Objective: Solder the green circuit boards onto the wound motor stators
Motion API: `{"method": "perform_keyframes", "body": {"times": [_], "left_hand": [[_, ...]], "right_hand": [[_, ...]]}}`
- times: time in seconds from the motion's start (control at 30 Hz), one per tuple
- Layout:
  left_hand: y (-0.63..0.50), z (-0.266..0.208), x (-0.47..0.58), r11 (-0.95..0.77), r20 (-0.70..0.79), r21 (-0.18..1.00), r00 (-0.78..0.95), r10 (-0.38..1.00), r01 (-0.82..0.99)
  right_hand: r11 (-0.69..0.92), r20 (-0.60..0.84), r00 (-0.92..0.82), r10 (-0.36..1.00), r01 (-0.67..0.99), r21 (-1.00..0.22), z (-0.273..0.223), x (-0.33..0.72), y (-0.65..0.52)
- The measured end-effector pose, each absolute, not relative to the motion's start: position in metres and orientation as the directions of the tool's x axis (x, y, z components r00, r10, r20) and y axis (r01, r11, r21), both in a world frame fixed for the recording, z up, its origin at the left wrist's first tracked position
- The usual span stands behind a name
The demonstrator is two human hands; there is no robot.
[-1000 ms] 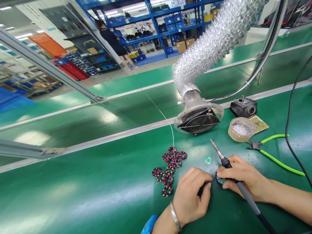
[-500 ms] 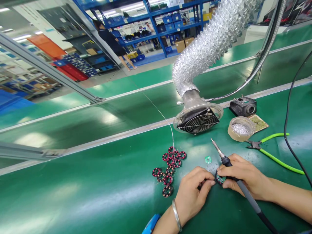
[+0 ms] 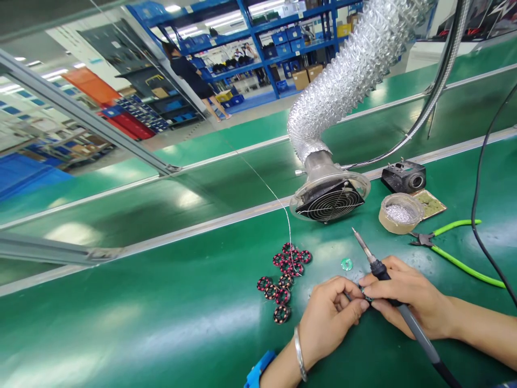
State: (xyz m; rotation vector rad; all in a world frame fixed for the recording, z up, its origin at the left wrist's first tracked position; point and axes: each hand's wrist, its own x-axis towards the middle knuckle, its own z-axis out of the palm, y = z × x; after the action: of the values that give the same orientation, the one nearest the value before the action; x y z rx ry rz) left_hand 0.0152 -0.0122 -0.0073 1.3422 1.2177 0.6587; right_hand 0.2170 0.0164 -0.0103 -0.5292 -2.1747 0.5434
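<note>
Between left hand [image 3: 329, 320] and right hand [image 3: 418, 299] — a small part [image 3: 365, 293], mostly hidden.

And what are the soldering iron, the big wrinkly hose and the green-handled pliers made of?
The soldering iron: probably metal at the thin, shiny tip; the dull black and grey handle looks like plastic or rubber.
The hose: likely thin metal foil, because its silvery wrinkles glitter.
The pliers: dull grey head, probably steel; the bright green handles look smooth, like plastic or maybe rubber.
</note>
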Motion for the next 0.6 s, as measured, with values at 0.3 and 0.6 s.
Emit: {"method": "perform_keyframes", "body": {"times": [0.3,0.6], "left_hand": [[-0.0127,-0.0092,0.0161,0.184,-0.254,0.951,0.286,0.924,0.249],[-0.0150,-0.0099,0.0129,0.083,-0.166,0.960,0.306,0.937,0.267]], "right_hand": [[0.854,0.605,-0.631,0.486,0.196,-0.481,-0.0160,0.2206,0.0121],[0.862,0.594,-0.659,0.461,0.173,-0.476,-0.0141,0.2246,0.0098]]}}
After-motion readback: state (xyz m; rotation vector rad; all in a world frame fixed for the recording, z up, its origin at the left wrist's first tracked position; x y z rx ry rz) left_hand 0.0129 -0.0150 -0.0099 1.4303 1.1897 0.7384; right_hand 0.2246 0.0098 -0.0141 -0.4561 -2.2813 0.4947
